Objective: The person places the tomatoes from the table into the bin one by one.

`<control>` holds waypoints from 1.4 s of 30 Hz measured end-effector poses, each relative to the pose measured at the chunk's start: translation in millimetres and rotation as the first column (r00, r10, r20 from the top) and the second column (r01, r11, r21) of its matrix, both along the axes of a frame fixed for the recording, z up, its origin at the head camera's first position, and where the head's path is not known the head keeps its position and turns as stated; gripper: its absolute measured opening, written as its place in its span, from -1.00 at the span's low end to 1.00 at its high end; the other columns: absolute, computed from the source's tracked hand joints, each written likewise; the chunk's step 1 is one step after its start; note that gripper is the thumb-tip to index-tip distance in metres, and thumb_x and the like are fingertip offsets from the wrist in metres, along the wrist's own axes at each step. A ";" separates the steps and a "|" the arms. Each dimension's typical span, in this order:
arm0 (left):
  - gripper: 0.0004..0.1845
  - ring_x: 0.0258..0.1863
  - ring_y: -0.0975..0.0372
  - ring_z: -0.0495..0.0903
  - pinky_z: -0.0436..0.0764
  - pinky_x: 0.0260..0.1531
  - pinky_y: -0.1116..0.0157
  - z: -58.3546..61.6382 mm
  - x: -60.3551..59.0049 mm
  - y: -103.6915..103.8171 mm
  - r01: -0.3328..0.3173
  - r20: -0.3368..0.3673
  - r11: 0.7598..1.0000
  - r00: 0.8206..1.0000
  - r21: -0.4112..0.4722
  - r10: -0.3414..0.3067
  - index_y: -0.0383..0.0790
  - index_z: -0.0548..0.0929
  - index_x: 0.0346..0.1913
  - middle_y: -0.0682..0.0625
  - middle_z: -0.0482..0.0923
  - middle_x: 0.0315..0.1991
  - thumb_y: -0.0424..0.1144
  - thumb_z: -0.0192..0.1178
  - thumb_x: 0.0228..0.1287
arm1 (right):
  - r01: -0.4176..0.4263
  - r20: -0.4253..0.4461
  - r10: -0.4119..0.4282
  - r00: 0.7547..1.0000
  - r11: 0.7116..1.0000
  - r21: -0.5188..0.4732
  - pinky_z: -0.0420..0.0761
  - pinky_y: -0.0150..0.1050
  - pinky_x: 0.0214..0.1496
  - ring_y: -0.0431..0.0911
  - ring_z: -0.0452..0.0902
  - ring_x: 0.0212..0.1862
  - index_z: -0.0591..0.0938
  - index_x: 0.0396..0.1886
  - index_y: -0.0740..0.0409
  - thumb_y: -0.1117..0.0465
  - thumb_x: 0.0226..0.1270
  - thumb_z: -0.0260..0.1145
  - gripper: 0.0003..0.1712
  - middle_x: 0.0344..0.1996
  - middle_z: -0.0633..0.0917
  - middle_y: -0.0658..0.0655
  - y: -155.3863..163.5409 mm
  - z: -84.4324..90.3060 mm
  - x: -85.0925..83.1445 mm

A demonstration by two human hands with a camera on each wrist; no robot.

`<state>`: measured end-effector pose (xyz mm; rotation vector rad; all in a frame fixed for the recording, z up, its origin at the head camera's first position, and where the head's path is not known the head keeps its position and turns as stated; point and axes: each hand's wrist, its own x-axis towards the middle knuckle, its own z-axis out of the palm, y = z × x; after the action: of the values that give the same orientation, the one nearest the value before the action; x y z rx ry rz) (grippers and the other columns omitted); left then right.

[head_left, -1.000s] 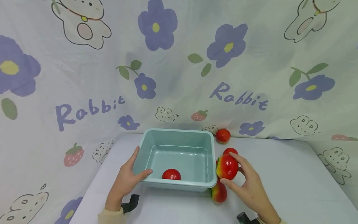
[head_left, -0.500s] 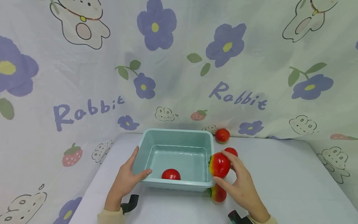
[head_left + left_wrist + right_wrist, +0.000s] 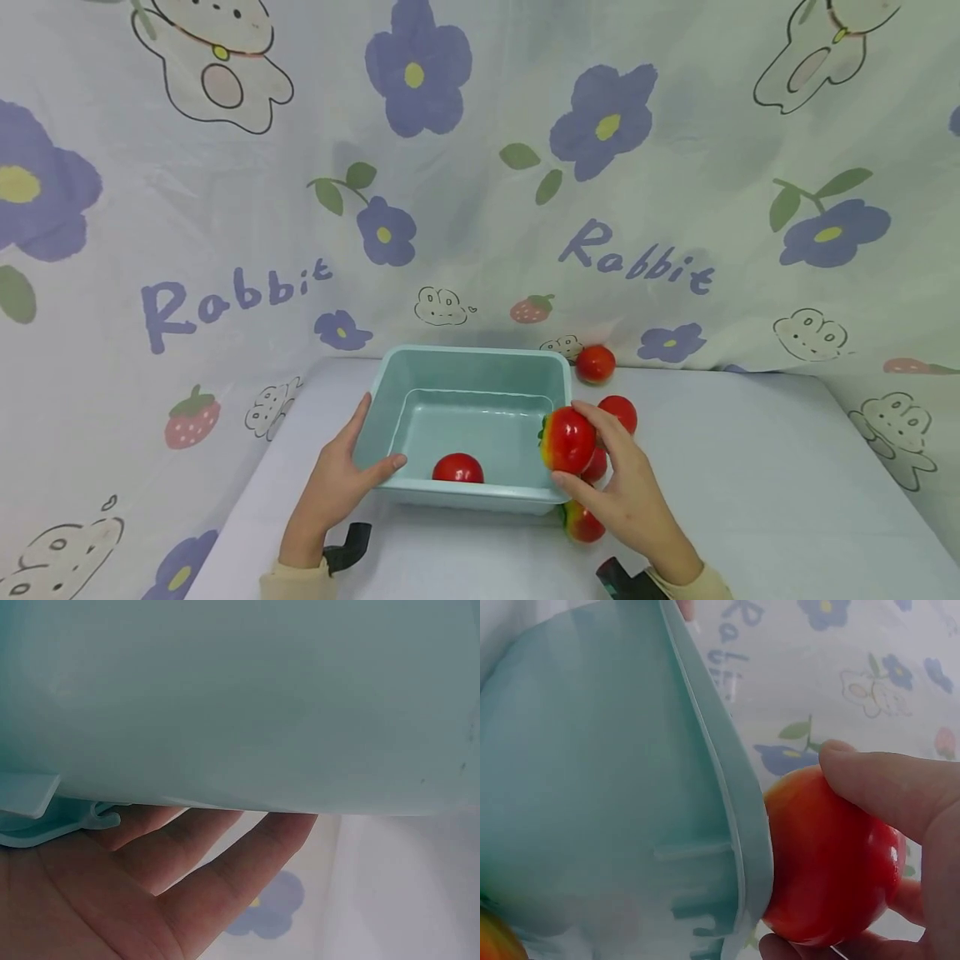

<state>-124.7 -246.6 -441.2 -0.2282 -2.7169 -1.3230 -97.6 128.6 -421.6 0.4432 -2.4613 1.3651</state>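
Observation:
A pale teal plastic bin [image 3: 393, 379] stands on the white table, with one red tomato [image 3: 458, 467] lying inside near its front wall. My right hand [image 3: 615, 479] grips a red-and-yellow tomato [image 3: 567, 439] just over the bin's right rim; in the right wrist view that tomato [image 3: 829, 866] touches the bin's rim [image 3: 727, 802]. My left hand [image 3: 337, 475] holds the bin's left front corner, thumb over the rim; its fingers [image 3: 225, 862] lie flat against the outer wall [image 3: 247, 697].
Three more tomatoes lie right of the bin: one at the back [image 3: 596, 363], one beside the rim [image 3: 619, 412], one by the front corner [image 3: 581, 522]. A flower-printed cloth [image 3: 480, 167] hangs behind. The table's right half [image 3: 750, 483] is bare white.
My right hand has carried the tomato leftward, from beside the bin's right wall to over its rim. The left hand and the bin have stayed put.

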 end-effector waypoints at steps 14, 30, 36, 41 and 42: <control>0.10 0.47 -0.24 0.16 0.29 0.28 -0.30 -0.2 1.0 1.1 -0.003 0.005 1.000 1.000 0.004 0.003 -0.20 -0.02 0.62 -0.28 0.11 0.54 0.00 0.44 0.18 | -0.073 -0.028 0.075 0.997 0.996 0.054 0.70 -0.12 0.03 -0.07 0.47 0.27 0.37 0.45 -0.10 -0.01 0.02 0.64 -0.02 0.31 0.50 -0.01 -16.2 -3.9 -7.5; 0.08 0.45 -0.23 0.20 0.33 0.24 -0.31 -3.8 -1.1 -2.3 0.005 -0.027 1.000 1.000 -0.021 -0.006 -0.23 -0.03 0.62 -0.27 0.11 0.54 -0.01 0.42 0.21 | -0.033 -0.034 0.038 0.999 0.991 0.130 0.68 -0.06 0.07 -0.06 0.42 0.30 0.38 0.45 -0.08 -0.12 0.02 0.61 0.00 0.35 0.46 0.01 -24.4 -15.3 -7.7; 0.08 0.45 -0.24 0.20 0.33 0.24 -0.31 -1.6 -0.8 -1.1 0.009 -0.023 1.000 1.000 -0.014 -0.009 -0.22 -0.02 0.62 -0.27 0.10 0.54 -0.02 0.42 0.22 | -0.038 -0.024 0.041 0.999 0.990 0.139 0.63 0.08 0.13 0.00 0.37 0.36 0.36 0.48 -0.05 -0.12 0.03 0.61 0.02 0.40 0.41 0.04 -23.4 -16.7 -6.7; 0.07 0.44 -0.24 0.21 0.34 0.23 -0.32 0.1 -0.1 0.1 0.011 -0.018 1.000 1.000 -0.002 -0.011 -0.22 -0.01 0.62 -0.27 0.11 0.54 -0.02 0.42 0.21 | -0.047 -0.006 0.047 0.999 0.993 0.107 0.62 0.11 0.13 0.02 0.36 0.37 0.37 0.47 -0.12 -0.11 0.07 0.59 -0.03 0.42 0.39 0.01 -20.6 -17.7 -5.5; 0.07 0.44 -0.24 0.21 0.33 0.24 -0.32 0.1 0.0 0.3 0.008 -0.012 1.000 1.000 -0.002 -0.008 -0.21 -0.02 0.62 -0.27 0.11 0.54 -0.02 0.42 0.21 | -0.047 -0.002 0.048 0.999 0.994 0.099 0.61 0.11 0.14 0.03 0.37 0.37 0.37 0.46 -0.12 -0.10 0.08 0.59 -0.05 0.41 0.40 0.01 -19.4 -17.9 -5.0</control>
<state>-124.6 -246.2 -441.1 -0.2467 -2.7105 -1.3171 -102.6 109.2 -439.5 0.5301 -2.5382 1.2620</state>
